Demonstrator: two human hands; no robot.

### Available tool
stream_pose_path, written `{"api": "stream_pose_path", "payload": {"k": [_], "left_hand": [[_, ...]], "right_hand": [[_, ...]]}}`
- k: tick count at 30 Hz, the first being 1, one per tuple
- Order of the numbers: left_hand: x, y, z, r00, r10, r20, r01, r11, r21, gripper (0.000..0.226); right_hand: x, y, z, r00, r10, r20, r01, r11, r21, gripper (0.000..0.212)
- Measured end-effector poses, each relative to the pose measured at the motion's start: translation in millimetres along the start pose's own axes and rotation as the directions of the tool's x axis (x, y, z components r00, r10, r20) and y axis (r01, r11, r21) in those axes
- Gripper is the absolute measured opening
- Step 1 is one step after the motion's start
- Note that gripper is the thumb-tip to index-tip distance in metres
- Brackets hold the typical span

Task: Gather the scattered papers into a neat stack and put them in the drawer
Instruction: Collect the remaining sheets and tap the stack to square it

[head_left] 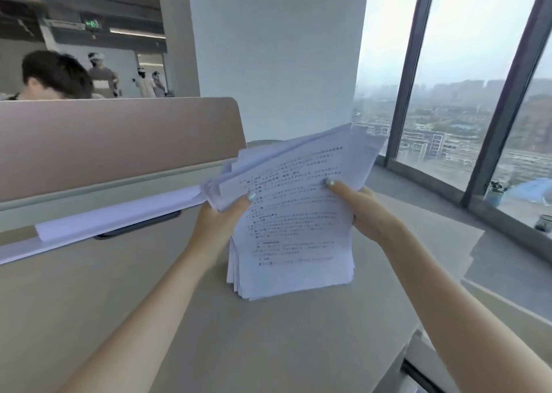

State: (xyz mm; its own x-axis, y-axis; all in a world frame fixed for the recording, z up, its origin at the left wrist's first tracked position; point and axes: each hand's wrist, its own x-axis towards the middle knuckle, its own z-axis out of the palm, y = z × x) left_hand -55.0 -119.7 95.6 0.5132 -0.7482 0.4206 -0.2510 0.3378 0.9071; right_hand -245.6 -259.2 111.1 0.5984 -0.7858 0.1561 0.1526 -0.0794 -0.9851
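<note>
Head view | left hand [219, 222] and right hand [363, 210] grip papers [294, 213] upright on desk [149, 303] | top edges fanned | loosen, tap square.

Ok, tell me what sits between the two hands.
Head view: only the stack of papers, gripped by the left hand and right hand.

Matt printed paper stack [295, 222]
</note>
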Motion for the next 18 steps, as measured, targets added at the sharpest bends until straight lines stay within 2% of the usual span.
{"api": "stream_pose_path", "payload": {"k": [2,5,8,10,12,15,18], "left_hand": [[3,5,10,0.997,0.024,-0.074,-0.020,0.999,0.049,0.017],[20,31,20,0.974,0.148,-0.169,-0.130,0.985,0.115,0.025],[36,68,26,0.963,0.228,-0.147,-0.213,0.971,0.109,0.022],[43,82,24,0.974,0.197,-0.109,-0.192,0.980,0.053,0.009],[45,76,22,0.991,0.125,-0.049,-0.124,0.992,0.030,0.004],[25,36,26,1.000,-0.019,0.016,0.018,0.998,0.062,0.002],[3,3,42,1.000,0.003,0.001,-0.003,0.995,0.098,0.013]], "right_hand": [[1,0,0,0.999,-0.023,-0.044,0.023,1.000,0.001,0.034],[4,-26,2,0.984,-0.109,-0.143,0.112,0.994,0.010,0.036],[2,-61,-3,0.963,-0.211,-0.167,0.216,0.976,0.014,0.033],[-3,-74,-10,0.962,-0.257,-0.093,0.257,0.966,-0.008,0.024],[-8,-68,-20,0.971,-0.241,-0.010,0.239,0.968,-0.075,0.015],[-13,-27,-37,0.995,-0.098,-0.006,0.096,0.986,-0.134,0.014],[-19,10,-37,0.997,-0.012,-0.071,0.004,0.994,-0.109,0.014]]}}
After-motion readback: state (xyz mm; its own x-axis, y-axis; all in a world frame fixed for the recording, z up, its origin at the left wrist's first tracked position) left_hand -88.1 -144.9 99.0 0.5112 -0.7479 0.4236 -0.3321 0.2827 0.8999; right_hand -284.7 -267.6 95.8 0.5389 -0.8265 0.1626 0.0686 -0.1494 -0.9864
